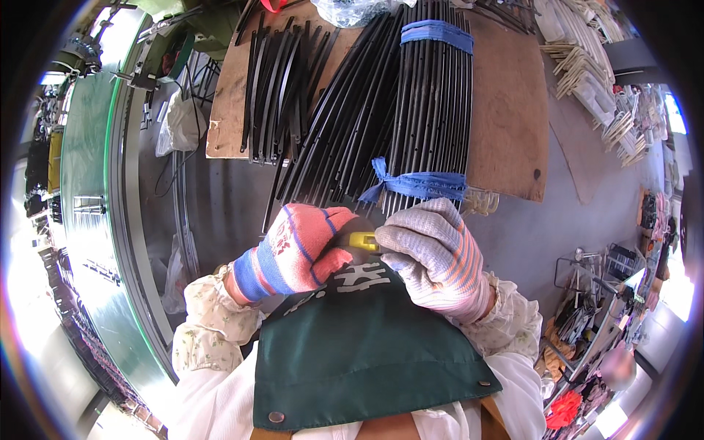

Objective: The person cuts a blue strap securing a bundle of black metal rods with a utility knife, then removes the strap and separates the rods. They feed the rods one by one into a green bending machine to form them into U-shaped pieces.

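Note:
Close in front of my dark green apron [367,352], both my hands meet at a small yellow tool [363,240]. Its exact kind is hard to make out. My left hand [297,246], in a pink and blue knit glove, is closed round its left end, where the fingertips look dark. From the other side my right hand [433,253], in a grey glove with orange stripes, pinches its right end. Just beyond the hands lies a bundle of black metal strips [433,110], bound by a far blue cloth tie [438,33] and a near blue cloth tie [425,185].
Loose black strips [359,110] fan out left of the bundle, with shorter dark strips [279,88] farther left, all on a brown board [510,125]. A clear plastic bag [356,11] sits at the far edge. A green-topped bench [88,183] runs along the left; a loaded rack [594,315] stands right.

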`<state>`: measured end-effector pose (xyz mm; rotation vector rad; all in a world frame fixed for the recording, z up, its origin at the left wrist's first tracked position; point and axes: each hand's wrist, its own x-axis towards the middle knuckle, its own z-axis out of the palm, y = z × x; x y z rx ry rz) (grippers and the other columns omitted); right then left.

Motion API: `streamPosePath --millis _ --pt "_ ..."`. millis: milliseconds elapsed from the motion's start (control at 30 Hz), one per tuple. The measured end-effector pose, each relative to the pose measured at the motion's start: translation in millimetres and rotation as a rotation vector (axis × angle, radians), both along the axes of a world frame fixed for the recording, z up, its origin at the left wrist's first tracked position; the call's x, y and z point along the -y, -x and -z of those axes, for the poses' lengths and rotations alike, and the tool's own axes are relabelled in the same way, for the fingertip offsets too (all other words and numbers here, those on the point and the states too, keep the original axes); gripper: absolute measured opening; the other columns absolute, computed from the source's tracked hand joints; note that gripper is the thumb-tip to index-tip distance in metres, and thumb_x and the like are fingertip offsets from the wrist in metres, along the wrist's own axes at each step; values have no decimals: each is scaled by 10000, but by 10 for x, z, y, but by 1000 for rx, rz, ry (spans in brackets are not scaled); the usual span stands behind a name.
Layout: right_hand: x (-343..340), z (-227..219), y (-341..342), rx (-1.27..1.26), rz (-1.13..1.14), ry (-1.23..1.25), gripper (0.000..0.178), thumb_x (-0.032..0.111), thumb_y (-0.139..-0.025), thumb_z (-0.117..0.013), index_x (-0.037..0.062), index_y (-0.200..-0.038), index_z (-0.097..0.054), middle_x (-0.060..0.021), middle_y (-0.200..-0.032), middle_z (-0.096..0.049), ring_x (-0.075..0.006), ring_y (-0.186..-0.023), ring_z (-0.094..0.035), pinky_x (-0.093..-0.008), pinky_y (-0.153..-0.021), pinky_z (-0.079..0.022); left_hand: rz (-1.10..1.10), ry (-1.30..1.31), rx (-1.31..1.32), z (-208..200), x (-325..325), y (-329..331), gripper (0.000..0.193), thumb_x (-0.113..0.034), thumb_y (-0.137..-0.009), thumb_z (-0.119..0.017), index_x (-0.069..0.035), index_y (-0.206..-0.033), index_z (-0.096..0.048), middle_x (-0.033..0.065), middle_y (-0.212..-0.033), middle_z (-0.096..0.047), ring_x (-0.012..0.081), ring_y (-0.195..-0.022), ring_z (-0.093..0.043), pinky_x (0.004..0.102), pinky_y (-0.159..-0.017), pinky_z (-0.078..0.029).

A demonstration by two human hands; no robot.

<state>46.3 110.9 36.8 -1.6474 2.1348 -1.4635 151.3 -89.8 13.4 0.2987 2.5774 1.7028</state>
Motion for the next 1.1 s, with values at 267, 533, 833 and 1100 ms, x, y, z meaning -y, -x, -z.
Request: streamPosePath --millis 267,533,833,1100 --pt "1 -19 -39 27 47 -66 361 36 -637 -794 40 -980 -680 -81 -947 -641 -289 -823 -611 -374 -694 -518 10 119 28 -28 -3 3 326 -164 -737 -683 -30 -1024 -606 163 -800 -620 402 -725 -588 417 -607 -473" --pt "45 109 36 2 39 70 391 -4 -573 -802 43 -946 -693 -50 -935 -659 -264 -800 -610 -343 -656 -522 -36 191 -119 72 11 -16 476 -193 -702 -706 24 -1107 -581 185 -942 -625 408 -727 -584 441 -638 -470" --pt "9 61 84 -8 11 94 412 -44 -586 -764 42 -973 -651 -78 -958 -647 -291 -833 -606 -360 -682 -513 -23 241 -196 110 34 -37 570 -441 -830 -544 37 -1139 -587 196 -968 -603 384 -768 -585 434 -682 -468" --pt "-3 164 37 -20 54 132 396 -64 -593 -701 34 -970 -629 -96 -971 -627 -316 -830 -596 -383 -696 -501 -22 193 -146 53 -33 -51 561 -182 -634 -708 52 -1126 -573 223 -1074 -595 413 -808 -580 458 -712 -478"
